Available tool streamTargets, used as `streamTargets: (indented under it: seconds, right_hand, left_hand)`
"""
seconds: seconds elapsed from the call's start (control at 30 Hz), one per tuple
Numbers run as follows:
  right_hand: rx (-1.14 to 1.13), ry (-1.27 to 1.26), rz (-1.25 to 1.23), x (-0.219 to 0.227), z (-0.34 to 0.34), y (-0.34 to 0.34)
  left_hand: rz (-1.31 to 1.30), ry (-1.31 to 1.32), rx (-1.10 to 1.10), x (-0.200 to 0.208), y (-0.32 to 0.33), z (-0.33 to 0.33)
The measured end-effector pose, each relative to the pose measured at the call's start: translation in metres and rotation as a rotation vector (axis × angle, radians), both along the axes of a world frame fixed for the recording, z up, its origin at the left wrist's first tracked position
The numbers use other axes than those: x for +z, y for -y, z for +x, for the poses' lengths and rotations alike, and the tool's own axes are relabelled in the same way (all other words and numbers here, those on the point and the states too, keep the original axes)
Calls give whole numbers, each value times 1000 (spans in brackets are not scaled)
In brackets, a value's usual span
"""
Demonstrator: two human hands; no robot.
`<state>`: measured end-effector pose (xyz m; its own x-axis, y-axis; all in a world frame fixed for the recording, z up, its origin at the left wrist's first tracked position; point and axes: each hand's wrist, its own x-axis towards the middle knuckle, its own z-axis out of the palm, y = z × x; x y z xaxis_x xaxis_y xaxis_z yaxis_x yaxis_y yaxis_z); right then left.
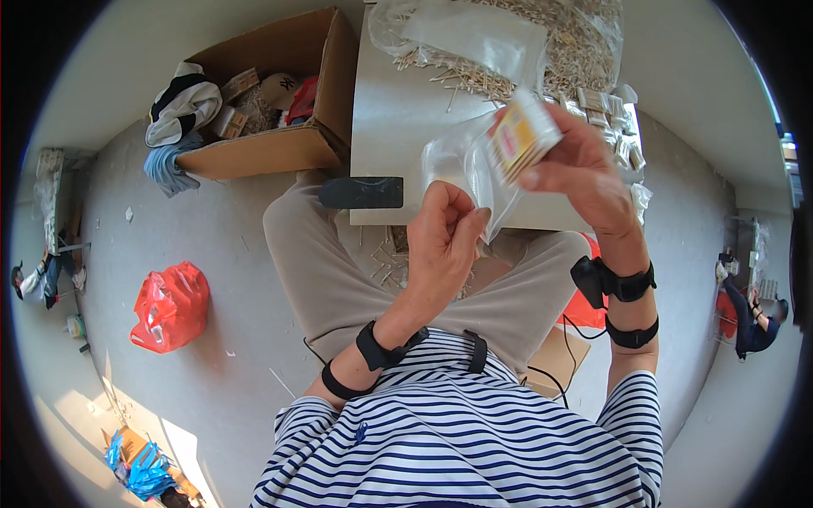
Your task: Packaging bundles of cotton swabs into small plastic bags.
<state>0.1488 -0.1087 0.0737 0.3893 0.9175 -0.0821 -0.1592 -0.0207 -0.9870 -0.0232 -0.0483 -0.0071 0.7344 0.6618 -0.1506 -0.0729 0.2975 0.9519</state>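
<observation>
My left hand point(445, 233) is closed in a pinch on the lower edge of a clear plastic bag point(460, 157), over the near edge of the table. To its right and higher, my right hand point(590, 176) grips a small yellow-and-white packet point(527, 140) with a layered-looking edge, smeared by motion. The packet overlaps the right side of the bag; whether it touches the bag I cannot tell. Behind both hands, loose cotton swabs point(457, 78) with wooden sticks spill from a large clear bag point(584, 55) across the far part of the table point(385, 110).
Several small packs point(625, 152) line the table's right edge. An open cardboard box point(262, 157) with clothes and packs stands left. A dark flat strip point(364, 193) juts by my left knee. A red plastic bag point(174, 305) lies on the floor. Other people sit far off at both sides.
</observation>
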Motion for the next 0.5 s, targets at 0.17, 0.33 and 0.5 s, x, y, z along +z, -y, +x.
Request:
streamTargets:
  seconds: [0.17, 0.33, 0.5]
  right_hand:
    - [377, 692, -443, -12, 8, -16]
    - [525, 1353, -515, -39, -6, -34]
    - [597, 1375, -631, -66, -5, -52]
  left_hand:
    - [79, 48, 172, -5, 1, 2]
    - [340, 50, 188, -17, 3, 5]
    - [348, 66, 173, -14, 3, 5]
